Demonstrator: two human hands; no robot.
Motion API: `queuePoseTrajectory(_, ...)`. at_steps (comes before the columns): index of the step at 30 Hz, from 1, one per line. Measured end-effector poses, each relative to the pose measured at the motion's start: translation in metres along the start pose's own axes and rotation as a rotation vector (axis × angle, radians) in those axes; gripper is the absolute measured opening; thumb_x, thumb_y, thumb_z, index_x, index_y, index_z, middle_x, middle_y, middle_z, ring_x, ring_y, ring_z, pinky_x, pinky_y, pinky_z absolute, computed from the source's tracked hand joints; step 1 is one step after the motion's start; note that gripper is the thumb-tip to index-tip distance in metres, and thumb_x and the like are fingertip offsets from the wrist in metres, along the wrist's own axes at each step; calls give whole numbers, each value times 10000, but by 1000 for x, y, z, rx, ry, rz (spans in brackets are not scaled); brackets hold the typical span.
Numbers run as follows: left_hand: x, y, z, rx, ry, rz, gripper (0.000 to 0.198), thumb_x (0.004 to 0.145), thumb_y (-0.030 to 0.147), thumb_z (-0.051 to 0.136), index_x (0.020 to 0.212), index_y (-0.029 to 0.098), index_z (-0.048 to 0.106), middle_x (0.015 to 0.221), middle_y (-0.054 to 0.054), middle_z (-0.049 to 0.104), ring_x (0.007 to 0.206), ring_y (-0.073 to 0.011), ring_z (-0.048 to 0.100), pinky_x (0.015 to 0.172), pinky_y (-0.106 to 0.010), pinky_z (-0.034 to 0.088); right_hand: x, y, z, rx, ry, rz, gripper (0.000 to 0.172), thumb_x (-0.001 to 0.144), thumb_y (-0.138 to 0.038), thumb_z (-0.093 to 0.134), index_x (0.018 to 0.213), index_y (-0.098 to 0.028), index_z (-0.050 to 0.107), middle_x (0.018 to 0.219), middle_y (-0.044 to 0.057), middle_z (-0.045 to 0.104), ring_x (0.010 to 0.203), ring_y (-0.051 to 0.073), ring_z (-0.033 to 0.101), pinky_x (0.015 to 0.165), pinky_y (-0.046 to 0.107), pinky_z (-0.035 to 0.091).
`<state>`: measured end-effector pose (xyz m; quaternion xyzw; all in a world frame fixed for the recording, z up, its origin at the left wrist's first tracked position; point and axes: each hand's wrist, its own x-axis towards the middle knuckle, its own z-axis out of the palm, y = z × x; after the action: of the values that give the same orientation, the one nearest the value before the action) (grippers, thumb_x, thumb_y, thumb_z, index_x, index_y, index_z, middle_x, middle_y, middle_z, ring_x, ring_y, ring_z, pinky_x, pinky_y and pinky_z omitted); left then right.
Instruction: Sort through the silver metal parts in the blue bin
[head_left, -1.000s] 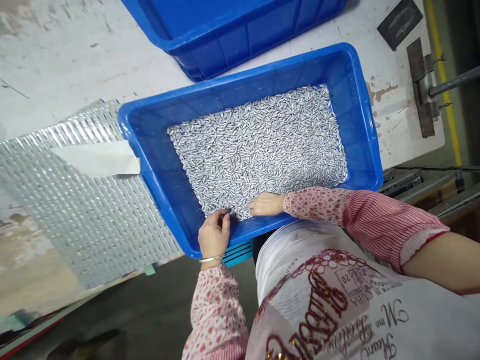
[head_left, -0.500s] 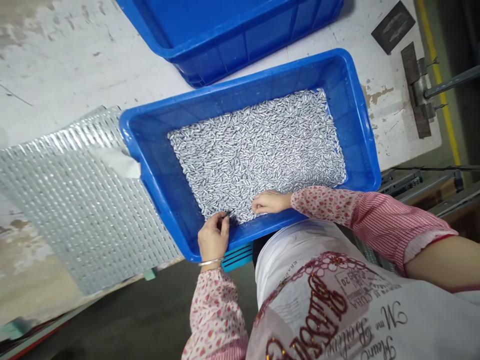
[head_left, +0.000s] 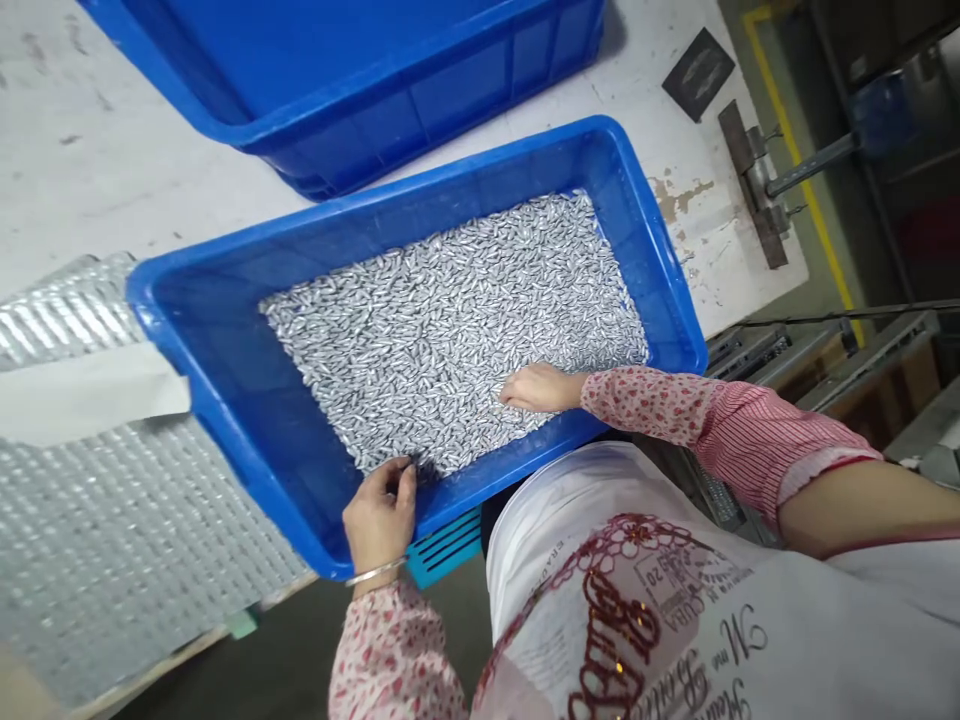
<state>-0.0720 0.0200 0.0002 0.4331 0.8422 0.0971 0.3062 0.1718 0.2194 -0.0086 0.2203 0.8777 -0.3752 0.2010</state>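
A blue plastic bin (head_left: pixel 480 180) lies before me, its floor covered by a layer of small silvery, elongated metal pieces (head_left: pixel 457 320). At the near left corner, my left hand (head_left: pixel 381 512), with a bracelet at its wrist, reaches over the rim. Its thumb and fingers are drawn together at the edge of the pieces; whatever they hold is hidden. My right hand (head_left: pixel 541 388) rests low over the pieces near the front wall, fingers curled down and pressed together. I cannot make out what lies under its fingertips.
Behind stands a second blue bin (head_left: pixel 450 95). To the left lie rows of shiny silver strips (head_left: pixel 135 510) with a white sheet (head_left: pixel 90 395) across them. A dark square plate (head_left: pixel 698 74) and a clamped metal bracket (head_left: pixel 754 185) are at the table's right end. A turquoise slatted thing (head_left: pixel 446 548) shows below the bin.
The view has shifted, so the bin and table appear further left. My right hand has moved slightly away from my left across the pieces. My left hand stays at the near left corner.
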Motion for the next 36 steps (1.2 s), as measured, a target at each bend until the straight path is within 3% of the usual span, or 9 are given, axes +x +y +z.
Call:
queuePoseTrajectory(3, 2, 0, 0, 27, -8, 2, 462, 817, 509, 462, 1002, 158, 699, 871, -80, 706, 739, -206, 630, 773, -320, 466, -18, 16, -7, 7, -3, -30, 283, 964, -243, 458, 1125, -231, 690, 1135, 53, 698, 973, 185, 631, 706, 254, 377)
queuePoseTrajectory(8, 4, 2, -1, 42, -1, -18, 446, 800, 516, 470, 979, 173, 694, 837, -65, 695, 709, -195, 620, 762, -317, 471, -31, 15, 3, -85, -264, -178, 394, 946, -257, 493, 1330, -301, 566, 1056, 63, 726, 883, 193, 655, 674, 268, 382)
queuePoseTrajectory(11, 4, 5, -3, 48, -9, -29, 441, 794, 513, 468, 970, 174, 689, 829, -64, 694, 730, -201, 626, 757, -313, 469, -33, 17, 6, -157, -342, -200, 389, 941, -239, 489, 1314, -300, 582, 1038, 73, 728, 888, 206, 659, 664, 276, 379)
queuePoseTrajectory(14, 4, 6, -4, 50, -12, -36, 426, 788, 513, 468, 947, 182, 685, 838, -66, 696, 779, -216, 634, 748, -312, 463, -44, 32, -5, -184, -359, -120, 317, 917, -211, 506, 1174, -264, 685, 1049, 68, 725, 910, 199, 653, 668, 266, 378)
queuePoseTrajectory(19, 5, 6, -5, 60, -21, -72, 410, 777, 520, 470, 935, 204, 677, 785, -54, 676, 802, -235, 632, 747, -326, 456, -81, 66, -42, -214, -334, 73, 269, 886, -194, 525, 1036, -219, 747, 1034, 66, 733, 894, 188, 647, 660, 253, 369)
queuePoseTrajectory(23, 7, 9, -6, 81, -25, -104, 447, 742, 560, 453, 916, 209, 668, 783, -59, 663, 837, -262, 633, 736, -344, 446, -96, 75, -55, -178, -229, 178, 272, 900, -217, 509, 1026, -214, 750, 1006, 66, 741, 878, 195, 652, 658, 262, 363)
queuePoseTrajectory(26, 8, 14, -8, 93, -34, -118, 476, 717, 577, 435, 910, 203, 659, 789, -66, 657, 847, -272, 634, 734, -351, 445, -91, 72, -46, -25, -185, 50, 307, 890, -188, 522, 1119, -257, 715, 1074, 20, 733, 928, 170, 646, 695, 248, 368)
queuePoseTrajectory(29, 8, 19, -10, 103, -57, -146, 465, 706, 579, 438, 895, 209, 647, 748, -57, 641, 833, -268, 629, 732, -348, 449, -80, 64, -27, 47, -220, -85, 312, 879, -162, 536, 1115, -276, 705, 1067, -2, 734, 922, 147, 646, 694, 237, 366)
queuePoseTrajectory(36, 8, 25, -13, 117, -73, -175, 438, 709, 561, 446, 882, 210, 642, 736, -48, 628, 807, -250, 622, 733, -340, 449, -73, 52, 1, -306, -167, -108, 211, 893, -155, 513, 980, -207, 699, 873, 74, 733, 782, 179, 643, 564, 266, 304)
